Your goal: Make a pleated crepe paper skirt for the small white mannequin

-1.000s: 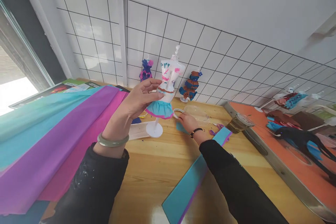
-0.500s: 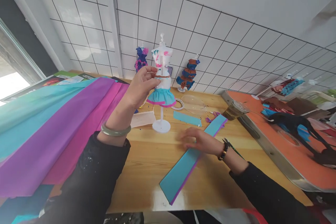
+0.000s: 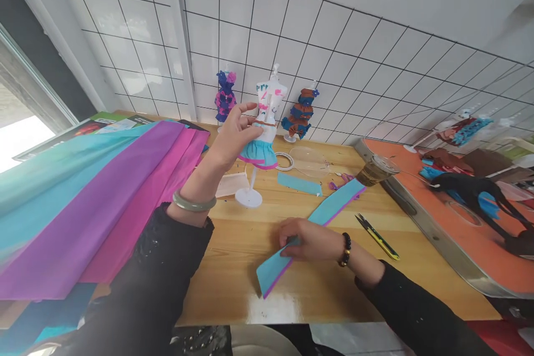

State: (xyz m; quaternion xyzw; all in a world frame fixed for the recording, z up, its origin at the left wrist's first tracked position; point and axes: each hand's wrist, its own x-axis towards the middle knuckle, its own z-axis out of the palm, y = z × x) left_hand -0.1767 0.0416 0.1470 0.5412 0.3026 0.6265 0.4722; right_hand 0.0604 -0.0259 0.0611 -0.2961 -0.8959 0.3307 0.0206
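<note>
A small white dress form (image 3: 268, 117) with pink and teal marks leans to the right on its stand, wearing a turquoise ruffled skirt (image 3: 259, 154) with a pink hem. My left hand (image 3: 233, 136) grips it at the waist, thumb in front, by a brown band. Across the tabletop runs a long turquoise fabric strip (image 3: 336, 202) with a purple edge. My right hand (image 3: 311, 240) pinches this strip near its front end, which is bent up a little. Right of that hand lie yellow and black thread snips (image 3: 377, 236).
Layered coloured cloth (image 3: 104, 200) covers the left side. Two dressed forms (image 3: 226, 97) (image 3: 301, 114) stand by the tiled wall. A tape roll (image 3: 285, 161), a short turquoise piece (image 3: 299, 183) and a drink cup (image 3: 377, 169) lie beyond the strip. An orange tray (image 3: 417, 178) borders the right.
My right hand has closed on the strip and raised its front end. The dress form has gone from upright to tilted, its top moving right with my left hand.
</note>
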